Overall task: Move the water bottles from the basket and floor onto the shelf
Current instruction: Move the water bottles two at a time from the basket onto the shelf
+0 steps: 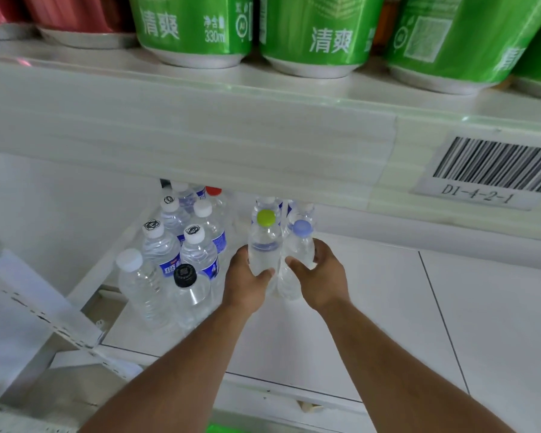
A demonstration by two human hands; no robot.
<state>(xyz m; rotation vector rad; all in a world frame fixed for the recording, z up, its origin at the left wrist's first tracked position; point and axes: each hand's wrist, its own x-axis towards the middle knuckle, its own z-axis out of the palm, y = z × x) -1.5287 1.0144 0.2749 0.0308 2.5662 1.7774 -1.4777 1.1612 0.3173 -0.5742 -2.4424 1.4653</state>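
My left hand (pixel 247 284) grips a clear water bottle with a lime-green cap (pixel 264 242), held upright over the white lower shelf (pixel 372 301). Beside it my right hand (pixel 320 278) grips a clear bottle with a pale blue cap (pixel 299 245); the two bottles touch side by side. To the left, several water bottles (pixel 175 254) with white, black and red caps stand grouped on the shelf's left end. More bottles stand behind the held pair, partly hidden under the upper shelf edge.
The upper shelf's thick white front edge (pixel 200 132) overhangs close above the bottles, carrying a barcode label (pixel 491 167). Green cans (pixel 316 32) and red ones stand on it. A perforated shelf upright (pixel 44 310) slants at the left. Bare shelf surface lies to the right.
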